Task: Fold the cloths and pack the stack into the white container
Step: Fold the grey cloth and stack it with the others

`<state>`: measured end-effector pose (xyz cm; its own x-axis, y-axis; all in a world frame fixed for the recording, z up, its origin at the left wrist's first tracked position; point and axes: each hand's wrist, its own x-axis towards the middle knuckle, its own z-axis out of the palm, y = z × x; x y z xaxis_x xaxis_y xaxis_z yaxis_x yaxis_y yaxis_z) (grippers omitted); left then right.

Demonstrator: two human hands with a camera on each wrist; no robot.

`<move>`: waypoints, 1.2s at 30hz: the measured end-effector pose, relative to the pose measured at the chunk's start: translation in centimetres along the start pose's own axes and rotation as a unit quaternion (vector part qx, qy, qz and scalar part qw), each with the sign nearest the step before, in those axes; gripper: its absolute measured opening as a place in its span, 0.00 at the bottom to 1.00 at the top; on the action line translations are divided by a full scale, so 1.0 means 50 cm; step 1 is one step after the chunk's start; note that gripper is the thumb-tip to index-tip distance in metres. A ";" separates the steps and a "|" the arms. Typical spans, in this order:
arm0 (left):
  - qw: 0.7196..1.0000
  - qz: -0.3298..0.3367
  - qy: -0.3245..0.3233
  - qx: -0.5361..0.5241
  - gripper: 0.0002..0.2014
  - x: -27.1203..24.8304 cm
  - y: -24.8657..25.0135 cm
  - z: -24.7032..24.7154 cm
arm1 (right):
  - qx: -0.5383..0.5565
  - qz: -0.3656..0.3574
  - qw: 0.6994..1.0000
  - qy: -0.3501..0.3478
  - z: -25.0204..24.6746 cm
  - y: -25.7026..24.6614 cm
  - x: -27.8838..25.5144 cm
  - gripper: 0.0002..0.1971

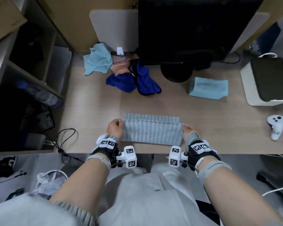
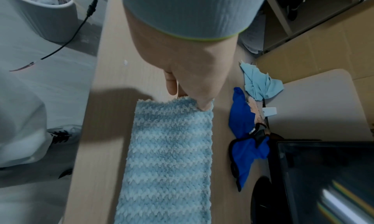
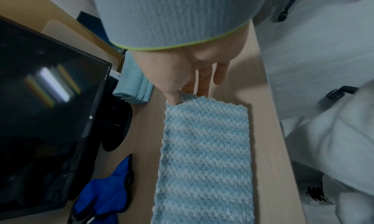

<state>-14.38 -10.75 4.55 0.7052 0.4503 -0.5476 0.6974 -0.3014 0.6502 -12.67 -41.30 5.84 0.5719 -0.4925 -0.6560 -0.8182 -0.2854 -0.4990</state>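
At the desk's near edge, the striped blue cloth (image 1: 151, 130) lies folded lengthwise w/ its top layer short of the far edge. Left hand (image 1: 115, 128) pinches the left far corner, right hand (image 1: 187, 129) pinches the right one; thumb & fingers closed on fabric both sides. To do it well, imo: keep corners level, align edges before letting go, smooth flat. Folded light-blue stack (image 1: 208, 88) sits near the white container (image 1: 252, 88), at right; unfolded pile (image 1: 121, 72) waits further back. No readable writing; only coded squares on wrist rigs.
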 end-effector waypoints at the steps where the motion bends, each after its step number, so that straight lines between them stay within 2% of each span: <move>1: 1.000 -0.003 -0.001 0.011 0.11 0.011 0.010 0.005 | -0.006 0.005 1.000 -0.007 0.005 -0.009 0.019 0.13; 6: 0.998 -0.030 -0.014 0.055 0.11 0.063 0.052 0.041 | -0.069 0.057 0.995 -0.052 0.022 -0.030 0.121 0.14; 11: 0.993 -0.056 -0.009 0.100 0.13 0.102 0.072 0.070 | -0.112 0.040 0.988 -0.102 0.031 -0.036 0.165 0.19; 17: 0.988 -0.077 -0.003 0.135 0.10 0.144 0.078 0.088 | -0.126 0.055 0.987 -0.080 0.043 -0.045 0.191 0.15; 20: 0.985 -0.086 0.032 0.145 0.08 0.149 0.090 0.087 | -0.150 0.046 0.985 -0.067 0.044 -0.051 0.189 0.13; 22: 0.980 -0.106 0.086 0.142 0.07 0.144 0.093 0.079 | -0.138 0.056 0.986 -0.073 0.039 -0.054 0.182 0.15; 24: 0.980 -0.109 0.109 0.122 0.03 0.137 0.095 0.065 | -0.133 0.060 0.986 -0.075 0.033 -0.065 0.172 0.19; 28: 0.991 -0.109 0.048 0.065 0.04 0.134 0.081 0.054 | -0.105 0.065 0.990 -0.061 0.032 -0.070 0.153 0.23; 30: 0.992 -0.116 0.007 0.039 0.06 0.129 0.058 0.055 | -0.077 0.092 0.992 -0.045 0.041 -0.062 0.143 0.25; 33: 0.991 -0.119 -0.031 0.055 0.05 0.100 0.010 0.057 | -0.081 0.140 0.987 0.004 0.061 -0.042 0.112 0.30; 35: 0.992 -0.105 -0.027 0.070 0.13 0.077 -0.018 0.055 | -0.100 0.154 0.983 0.007 0.080 0.003 0.108 0.30; 36: 0.992 -0.095 -0.027 0.082 0.17 0.067 -0.031 0.052 | -0.111 0.157 0.981 0.002 0.088 0.023 0.103 0.33</move>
<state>-12.76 -10.95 0.35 0.5620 0.4676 -0.6823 0.8265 -0.3495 0.4413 -10.42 -40.53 -0.59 0.2897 -0.5871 -0.7559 -0.9470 -0.2906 -0.1372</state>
